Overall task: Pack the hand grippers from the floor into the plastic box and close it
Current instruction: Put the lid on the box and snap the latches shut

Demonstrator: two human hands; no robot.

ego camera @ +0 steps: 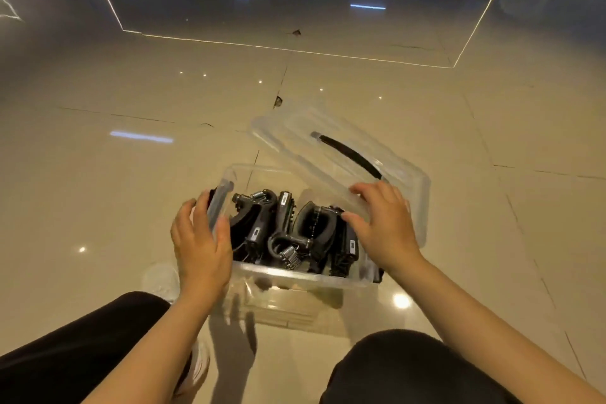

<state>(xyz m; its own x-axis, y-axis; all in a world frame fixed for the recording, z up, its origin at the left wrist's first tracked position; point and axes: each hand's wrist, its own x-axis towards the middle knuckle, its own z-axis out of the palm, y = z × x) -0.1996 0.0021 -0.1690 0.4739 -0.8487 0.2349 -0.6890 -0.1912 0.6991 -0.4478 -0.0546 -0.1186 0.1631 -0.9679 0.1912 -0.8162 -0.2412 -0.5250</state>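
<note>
Left hand [201, 239] grips the plastic box [295, 279] wall, hand grippers [288, 233] inside; right hand [382, 223] grips the tilted lid [331, 141].

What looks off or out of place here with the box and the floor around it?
The clear lid sits skewed, tilted over the plastic box's far right corner rather than squared on it. The floor tiles show chipped spots along the grout line beyond the box. The hand grippers lie jumbled inside, none spilled.
</note>
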